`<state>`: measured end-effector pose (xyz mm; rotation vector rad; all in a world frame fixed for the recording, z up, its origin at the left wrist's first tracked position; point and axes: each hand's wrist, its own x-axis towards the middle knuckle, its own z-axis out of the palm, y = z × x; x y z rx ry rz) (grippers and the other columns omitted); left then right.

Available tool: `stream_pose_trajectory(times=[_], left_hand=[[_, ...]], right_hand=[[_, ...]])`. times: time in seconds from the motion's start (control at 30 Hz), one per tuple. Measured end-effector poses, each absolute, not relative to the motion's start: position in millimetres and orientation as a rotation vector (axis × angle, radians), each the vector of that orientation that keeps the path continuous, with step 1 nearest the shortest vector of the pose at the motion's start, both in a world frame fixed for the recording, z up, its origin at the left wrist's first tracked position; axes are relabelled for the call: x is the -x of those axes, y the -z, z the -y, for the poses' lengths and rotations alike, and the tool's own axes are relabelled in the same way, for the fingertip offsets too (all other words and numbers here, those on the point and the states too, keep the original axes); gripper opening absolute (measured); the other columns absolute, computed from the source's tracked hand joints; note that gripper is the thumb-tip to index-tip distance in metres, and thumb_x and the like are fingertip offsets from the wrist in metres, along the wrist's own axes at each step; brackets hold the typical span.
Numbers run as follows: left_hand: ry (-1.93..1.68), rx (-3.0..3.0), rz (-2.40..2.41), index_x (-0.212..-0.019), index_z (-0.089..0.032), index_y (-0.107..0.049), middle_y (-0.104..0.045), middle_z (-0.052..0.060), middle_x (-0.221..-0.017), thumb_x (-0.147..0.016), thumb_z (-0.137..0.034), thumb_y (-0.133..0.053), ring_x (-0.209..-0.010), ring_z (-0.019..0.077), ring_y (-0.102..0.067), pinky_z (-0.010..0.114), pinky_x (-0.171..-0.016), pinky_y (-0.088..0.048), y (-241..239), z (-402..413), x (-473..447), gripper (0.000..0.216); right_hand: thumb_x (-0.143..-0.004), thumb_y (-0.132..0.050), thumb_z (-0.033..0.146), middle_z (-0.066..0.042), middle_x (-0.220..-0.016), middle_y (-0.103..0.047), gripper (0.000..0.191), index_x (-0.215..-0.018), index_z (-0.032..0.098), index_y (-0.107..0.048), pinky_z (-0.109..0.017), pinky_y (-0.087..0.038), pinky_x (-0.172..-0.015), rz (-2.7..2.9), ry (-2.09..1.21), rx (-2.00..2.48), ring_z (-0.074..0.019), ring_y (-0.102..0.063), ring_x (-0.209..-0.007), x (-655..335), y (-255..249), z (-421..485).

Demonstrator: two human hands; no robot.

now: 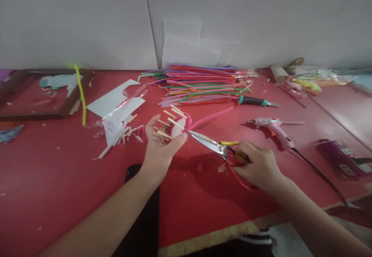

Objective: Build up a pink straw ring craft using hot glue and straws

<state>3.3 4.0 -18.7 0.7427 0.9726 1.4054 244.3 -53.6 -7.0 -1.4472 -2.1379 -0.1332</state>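
Note:
My left hand (pixel 159 142) is closed around a small craft piece: a white round base (pixel 177 130) with several short wooden sticks (pixel 176 123) standing out of it. A pink pipe cleaner (pixel 210 117) is wound along its right side, its loose end stretching off to the upper right. My right hand (pixel 257 164) grips scissors (pixel 207 142) by their red and yellow handles. The tips of the blades reach the pink pipe cleaner beside my left thumb. Whether the blades are parted at the tip, I cannot make out.
Colourful pipe cleaners (pixel 203 84) lie stacked at the back, near a utility knife (pixel 255 101). A pink glue gun (pixel 274 129) with a cord rests on the right, by a purple box (pixel 340 158). White scraps (pixel 114 125) and a brown frame (pixel 31 115) are on the left.

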Motion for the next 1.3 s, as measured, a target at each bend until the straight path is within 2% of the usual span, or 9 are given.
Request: stream_pose_trajectory(times=[0.2,0.37,0.47,0.7,1.0,1.17,1.3], left_hand=[[-1.415,-0.765,-0.966,-0.12,-0.034,-0.044,-0.072,-0.002,-0.109,-0.065,-0.017,-0.088,-0.102,0.019,-0.072,0.035,-0.09,-0.054,19.6,-5.3,-4.1,0.073],[-1.421,-0.773,-0.951,-0.119,-0.035,-0.044,-0.069,-0.002,-0.112,-0.061,-0.019,-0.091,-0.102,0.0182,-0.071,0.032,-0.086,-0.055,16.6,-2.6,-3.3,0.076],[-1.414,-0.766,-0.95,-0.118,-0.035,-0.045,-0.067,-0.002,-0.115,-0.06,-0.022,-0.092,-0.104,0.0173,-0.069,0.031,-0.087,-0.054,14.7,-1.2,-3.0,0.076],[-1.432,-0.738,-0.951,-0.117,-0.034,-0.047,-0.067,-0.004,-0.113,-0.063,-0.019,-0.091,-0.099,0.0134,-0.068,0.028,-0.088,-0.052,17.4,-3.0,-2.2,0.071],[-1.435,-0.739,-0.968,-0.116,-0.035,-0.048,-0.067,-0.004,-0.112,-0.067,-0.017,-0.088,-0.096,0.0135,-0.068,0.03,-0.086,-0.052,17.4,-2.3,-2.6,0.066],[-1.45,-0.745,-0.95,-0.117,-0.034,-0.048,-0.066,-0.005,-0.112,-0.067,-0.015,-0.087,-0.099,0.0123,-0.067,0.027,-0.087,-0.052,18.9,-3.4,-3.3,0.066],[-1.455,-0.76,-0.978,-0.12,-0.036,-0.047,-0.064,-0.004,-0.111,-0.07,-0.014,-0.085,-0.099,0.0124,-0.068,0.027,-0.087,-0.052,20.7,-3.3,-3.8,0.067]], right_hand=[[-0.086,-0.064,0.056,0.008,-0.053,-0.039,0.049,-0.063,0.024,-0.034,-0.023,-0.025,-0.045,2.159,0.055,1.434,-0.0074,-0.034,-0.044,-245.3,11.8,51.4],[-0.088,-0.064,0.051,0.006,-0.058,-0.046,0.041,-0.069,0.024,-0.04,-0.023,-0.032,-0.047,2.157,0.076,1.419,-0.0092,-0.044,-0.048,-246.3,8.8,51.5],[-0.088,-0.063,0.051,0.004,-0.063,-0.052,0.038,-0.073,0.024,-0.041,-0.023,-0.036,-0.05,2.144,0.153,1.458,-0.0107,-0.05,-0.052,-246.7,8.7,52.7],[-0.089,-0.06,0.051,0.002,-0.064,-0.053,0.037,-0.072,0.024,-0.042,-0.026,-0.037,-0.052,2.109,0.299,1.549,-0.0131,-0.055,-0.054,-241.0,10.5,54.1],[-0.09,-0.062,0.052,0.002,-0.066,-0.054,0.037,-0.073,0.022,-0.047,-0.025,-0.039,-0.053,2.092,0.262,1.52,-0.0124,-0.055,-0.055,-238.8,7.4,53.5],[-0.092,-0.06,0.049,-0.003,-0.072,-0.062,0.035,-0.074,0.02,-0.055,-0.026,-0.045,-0.063,2.16,0.296,1.468,-0.0171,-0.064,-0.067,-239.2,3.6,51.6],[-0.095,-0.053,0.052,-0.001,-0.063,-0.056,0.043,-0.065,0.021,-0.052,-0.026,-0.037,-0.051,2.2,0.357,1.547,-0.0149,-0.059,-0.056,-235.5,5.6,51.2]])
